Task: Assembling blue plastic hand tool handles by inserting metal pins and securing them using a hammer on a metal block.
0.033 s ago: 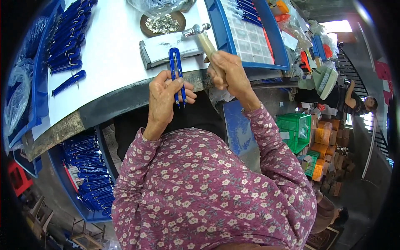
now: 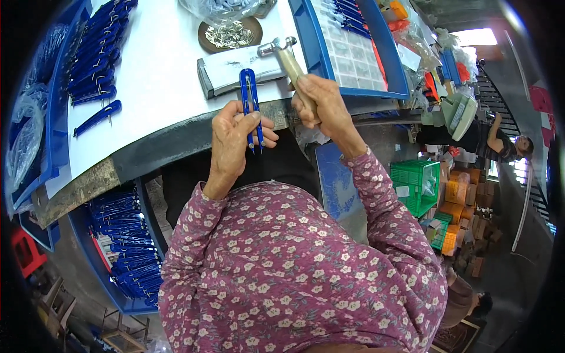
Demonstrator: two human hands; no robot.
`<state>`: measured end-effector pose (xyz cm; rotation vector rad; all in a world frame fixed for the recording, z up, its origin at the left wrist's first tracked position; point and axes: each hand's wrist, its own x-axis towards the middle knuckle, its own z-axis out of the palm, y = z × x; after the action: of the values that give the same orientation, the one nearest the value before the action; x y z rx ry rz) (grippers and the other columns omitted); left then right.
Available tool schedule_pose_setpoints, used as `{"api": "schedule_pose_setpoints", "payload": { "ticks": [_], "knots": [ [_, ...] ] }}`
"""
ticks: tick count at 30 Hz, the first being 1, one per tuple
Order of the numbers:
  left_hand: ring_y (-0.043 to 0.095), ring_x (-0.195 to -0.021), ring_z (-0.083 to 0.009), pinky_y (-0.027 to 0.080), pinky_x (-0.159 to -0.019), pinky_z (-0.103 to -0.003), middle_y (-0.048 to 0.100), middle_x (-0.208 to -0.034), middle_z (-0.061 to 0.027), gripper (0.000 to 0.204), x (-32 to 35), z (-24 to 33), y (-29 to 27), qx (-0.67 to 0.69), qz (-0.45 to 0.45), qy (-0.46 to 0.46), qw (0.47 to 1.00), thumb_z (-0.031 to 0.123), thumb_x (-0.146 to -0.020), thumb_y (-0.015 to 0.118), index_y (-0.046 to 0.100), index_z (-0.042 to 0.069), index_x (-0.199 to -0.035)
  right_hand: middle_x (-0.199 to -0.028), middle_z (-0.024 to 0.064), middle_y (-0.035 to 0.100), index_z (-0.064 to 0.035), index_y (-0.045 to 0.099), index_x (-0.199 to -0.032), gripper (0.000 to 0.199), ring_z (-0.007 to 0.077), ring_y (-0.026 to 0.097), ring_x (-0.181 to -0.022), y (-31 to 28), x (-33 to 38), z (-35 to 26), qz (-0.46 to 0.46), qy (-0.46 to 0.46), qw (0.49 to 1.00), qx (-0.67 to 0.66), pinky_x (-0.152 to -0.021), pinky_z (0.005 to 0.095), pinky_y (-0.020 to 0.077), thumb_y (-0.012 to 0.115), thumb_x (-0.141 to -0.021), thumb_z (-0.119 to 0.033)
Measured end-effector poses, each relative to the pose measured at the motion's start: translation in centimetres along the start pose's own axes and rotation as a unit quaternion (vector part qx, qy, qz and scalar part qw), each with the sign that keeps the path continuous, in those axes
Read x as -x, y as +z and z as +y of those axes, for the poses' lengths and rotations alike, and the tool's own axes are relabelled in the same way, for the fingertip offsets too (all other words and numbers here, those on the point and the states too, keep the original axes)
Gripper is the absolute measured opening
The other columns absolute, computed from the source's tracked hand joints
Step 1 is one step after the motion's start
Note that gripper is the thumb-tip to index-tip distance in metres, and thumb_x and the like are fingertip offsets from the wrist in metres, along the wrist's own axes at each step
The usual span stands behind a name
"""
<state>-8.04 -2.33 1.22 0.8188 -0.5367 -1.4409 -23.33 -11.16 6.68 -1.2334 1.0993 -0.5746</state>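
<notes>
My left hand (image 2: 231, 132) is closed around the lower part of a blue drawing compass (image 2: 245, 82). Its rounded joint points away from me, and its two legs stick out below my fingers. My right hand (image 2: 321, 103) grips the pale wooden handle of a small hammer (image 2: 289, 62). The shiny hammer head is at the right end of a flat metal block (image 2: 241, 67); whether they touch I cannot tell. The compass joint lies at the block's near edge. Beyond the block sits a round brown dish (image 2: 250, 26) of small metal parts.
Several blue compass pieces (image 2: 97, 59) lie at the left of the white tabletop (image 2: 156, 76). A blue tray (image 2: 397, 85) with a compartmented insert stands at the right. Below the table's left side is a bin of blue pieces (image 2: 129, 247). Two other people are in the right background.
The hammer head and the compass have shifted very slightly. Both hands keep their grips.
</notes>
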Motion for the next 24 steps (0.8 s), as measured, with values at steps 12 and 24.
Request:
{"api": "schedule_pose_setpoints", "payload": {
  "ticks": [12, 24],
  "knots": [
    [0.062, -0.061, -0.0188, 0.053, -0.055, -0.027, 0.06, -0.078, -0.0181, 0.015, 0.5, 0.3, 0.8, -0.042, -0.074, 0.016, 0.996, 0.011, -0.088, 0.047, 0.045, -0.003, -0.095, -0.07, 0.0119, 0.058, 0.0041, 0.057, -0.092, 0.024, 0.0197, 0.056, -0.058, 1.6, -0.2, -1.7, 0.125, -0.378, 0.82, 0.411, -0.052, 0.0305, 0.0445, 0.054, -0.085, -0.018],
    [0.062, -0.057, -0.0192, 0.053, -0.052, -0.027, 0.06, -0.075, -0.0193, 0.017, 0.9, 1.1, 0.9, -0.024, -0.11, -0.002, 0.994, 0.012, -0.088, 0.046, 0.044, -0.003, -0.094, -0.061, -0.0001, 0.052, 0.0016, 0.059, -0.072, 0.022, 0.0053, 0.046, -0.056, 3.1, -2.4, -1.2, 0.001, -0.23, 0.96, 0.16, -0.05, 0.021, 0.039, 0.057, -0.084, -0.017]
  ]
}}
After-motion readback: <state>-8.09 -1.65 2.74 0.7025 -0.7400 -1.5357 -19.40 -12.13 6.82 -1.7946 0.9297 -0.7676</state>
